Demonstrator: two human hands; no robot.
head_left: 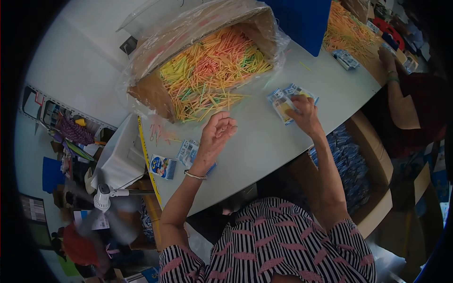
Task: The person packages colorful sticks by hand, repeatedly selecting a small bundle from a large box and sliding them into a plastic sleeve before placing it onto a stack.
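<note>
My left hand [218,133] is raised over the table beside the heap of coloured plastic sticks [214,68], its fingers loosely bent and nothing visible in them. Those thin yellow, orange, pink and green sticks spill from a plastic-lined cardboard box [151,96] tipped on its side. At the right, my right hand [304,114] grips a blue-and-white clear packet [281,104] with something yellow inside. Another such packet [298,90] lies just behind that hand. Under my left wrist is a partly hidden packet [188,152], and a printed blue packet [163,167] lies to its left.
A blue panel [302,23] stands at the table's back. Below the front edge, an open carton [377,207] holds many blue packets. A co-worker's arm [401,101] is at the far right near more sticks. A small fan [102,200] is attached at the left.
</note>
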